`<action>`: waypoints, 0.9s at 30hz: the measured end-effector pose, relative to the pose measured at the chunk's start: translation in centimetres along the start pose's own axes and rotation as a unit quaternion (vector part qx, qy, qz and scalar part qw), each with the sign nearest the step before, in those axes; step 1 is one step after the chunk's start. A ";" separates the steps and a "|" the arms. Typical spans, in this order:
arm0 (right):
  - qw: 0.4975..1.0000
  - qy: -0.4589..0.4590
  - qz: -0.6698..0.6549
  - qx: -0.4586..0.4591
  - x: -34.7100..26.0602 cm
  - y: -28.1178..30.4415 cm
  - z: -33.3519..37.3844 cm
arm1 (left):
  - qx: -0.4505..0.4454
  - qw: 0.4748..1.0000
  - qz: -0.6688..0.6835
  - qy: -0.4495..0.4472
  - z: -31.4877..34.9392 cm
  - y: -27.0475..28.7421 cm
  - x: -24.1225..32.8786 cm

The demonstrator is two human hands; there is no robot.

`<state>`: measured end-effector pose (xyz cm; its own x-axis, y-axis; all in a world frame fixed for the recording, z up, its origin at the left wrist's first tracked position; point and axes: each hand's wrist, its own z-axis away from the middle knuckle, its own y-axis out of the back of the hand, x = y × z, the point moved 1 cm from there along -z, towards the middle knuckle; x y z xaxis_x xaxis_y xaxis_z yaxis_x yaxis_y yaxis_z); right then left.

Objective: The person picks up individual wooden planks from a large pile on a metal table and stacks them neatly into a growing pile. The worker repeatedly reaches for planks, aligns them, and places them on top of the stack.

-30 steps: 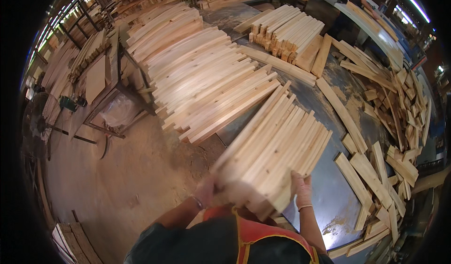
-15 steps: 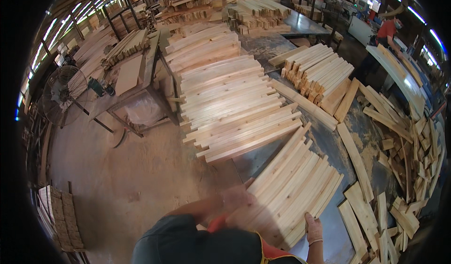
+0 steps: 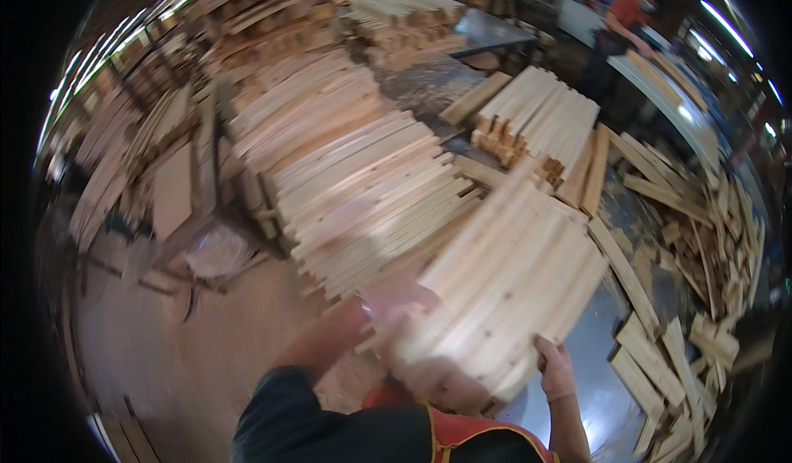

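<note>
A broad bundle of pale wooden slats (image 3: 507,273) lies side by side between my two hands, tilted, its near end close to my body. My left hand (image 3: 403,298), smeared by motion, presses against the bundle's left edge. On the right edge my right hand (image 3: 556,367) grips with the thumb on top and the fingers hidden beneath. A long row of similar slats (image 3: 363,191) rests to the left and beyond, partly covered by my left forearm. Below the bundle shows a bluish metal table top (image 3: 528,413).
Scrap offcuts (image 3: 709,249) pile up along the right. A stack of short slats (image 3: 540,121) stands beyond the bundle. At far right a person in a red top (image 3: 627,14) bends over a light table. On the left are a wooden table (image 3: 202,224) and brown floor (image 3: 223,331).
The bundle has come up off the table top, looking larger and nearer, and has shifted right with both hands on it. The whole view has swung and blurred.
</note>
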<state>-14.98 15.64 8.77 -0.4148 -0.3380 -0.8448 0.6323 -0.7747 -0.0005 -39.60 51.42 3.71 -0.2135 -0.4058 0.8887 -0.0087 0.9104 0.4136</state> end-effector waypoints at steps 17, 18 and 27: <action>0.970 0.030 -0.044 -0.239 4.3 -13.2 -12.1 | 0.177 0.747 -0.456 0.451 0.7 21.0 2.6; 0.980 0.081 0.026 -0.181 5.3 -9.8 -14.1 | 0.227 0.740 -0.471 0.423 -0.8 18.6 3.9; 0.680 0.083 0.695 0.218 -7.7 26.1 -20.2 | -0.065 0.899 -0.425 0.085 -13.5 -8.9 6.1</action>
<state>17.91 8.83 4.47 0.4881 -0.8687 0.0843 0.0690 0.1347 0.9885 -27.63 39.76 8.10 -0.0310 -0.9670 0.2529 0.0182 0.2524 0.9674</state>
